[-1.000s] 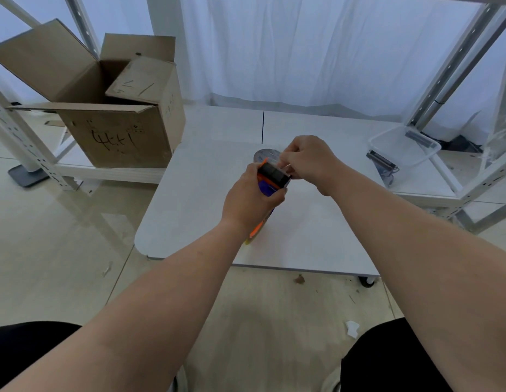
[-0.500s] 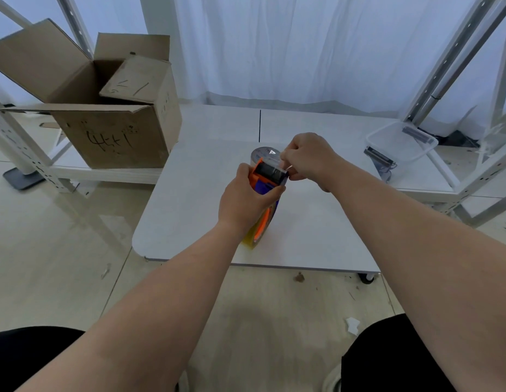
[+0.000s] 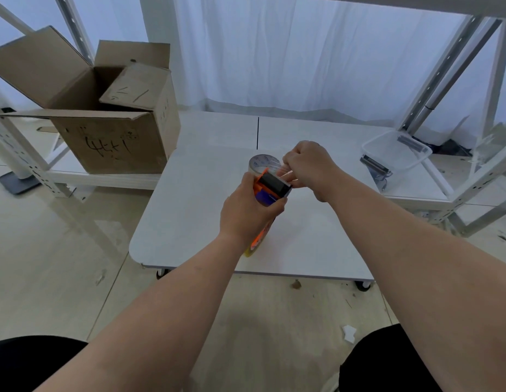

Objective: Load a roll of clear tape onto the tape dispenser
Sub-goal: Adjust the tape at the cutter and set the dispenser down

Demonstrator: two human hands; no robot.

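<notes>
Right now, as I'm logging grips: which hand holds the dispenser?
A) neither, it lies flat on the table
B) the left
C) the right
B: the left hand wraps round the dispenser and holds it up off the table, while the right hand pinches the tape at its front.

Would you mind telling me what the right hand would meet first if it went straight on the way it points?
Most likely the clear tape roll, just beyond the right hand, though depth is unclear.
</notes>
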